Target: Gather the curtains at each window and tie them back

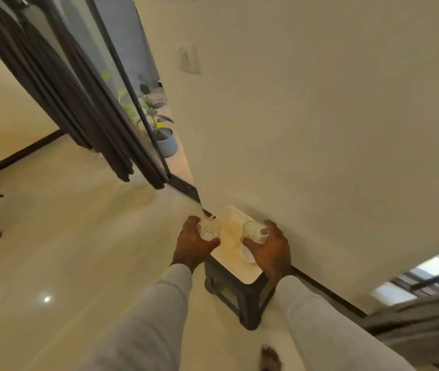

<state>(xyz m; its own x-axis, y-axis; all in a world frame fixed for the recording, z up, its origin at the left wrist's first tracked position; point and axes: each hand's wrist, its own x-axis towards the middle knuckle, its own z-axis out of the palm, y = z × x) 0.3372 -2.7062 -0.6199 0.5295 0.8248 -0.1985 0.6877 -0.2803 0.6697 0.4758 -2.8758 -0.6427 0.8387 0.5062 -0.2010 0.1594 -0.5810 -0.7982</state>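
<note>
Small stool (242, 298) with dark frame and pale top stands on glossy cream floor (65, 236), against the wall (320, 129). On the stool top, near its right edge, lies a small white dish (247, 255), partly hidden. The top's middle shows a yellowish patch. Dark curtains (84, 108) hang just above the floor at the glass door, upper left. A grey plant pot (167, 143) sits on the ground beyond the glass. Dark skirting runs along the floor's edge. A bare foot (269, 358) stands on the floor at bottom. Blurred red-and-black objects sit on the floor at far left.
</note>
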